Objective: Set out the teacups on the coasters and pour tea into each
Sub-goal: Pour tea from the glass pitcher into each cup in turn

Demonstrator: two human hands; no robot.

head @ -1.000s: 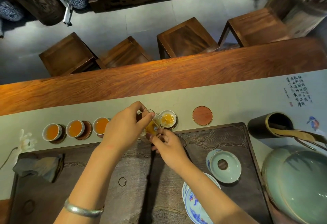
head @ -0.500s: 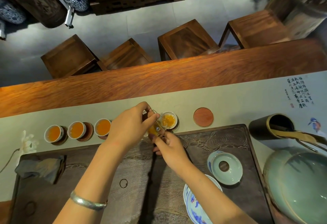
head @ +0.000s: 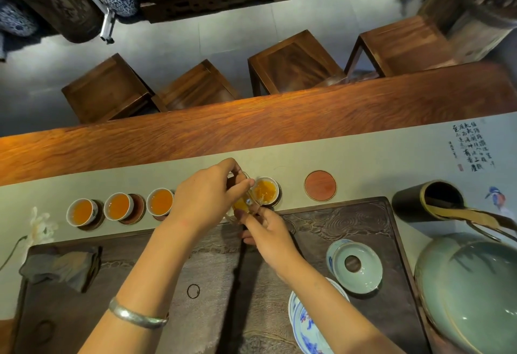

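Left hand and right hand pinch glass pitcher, tipped toward teacup at its 2 o'clock; bare coaster at the cup's 3 o'clock.

Warm, dimmish light – wide-angle bending at edges, perhaps slight motion blur.

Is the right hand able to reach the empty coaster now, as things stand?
Probably not at once: the right hand is steadying the glass pitcher together with the left hand. The path over the runner to the empty coaster looks free otherwise.
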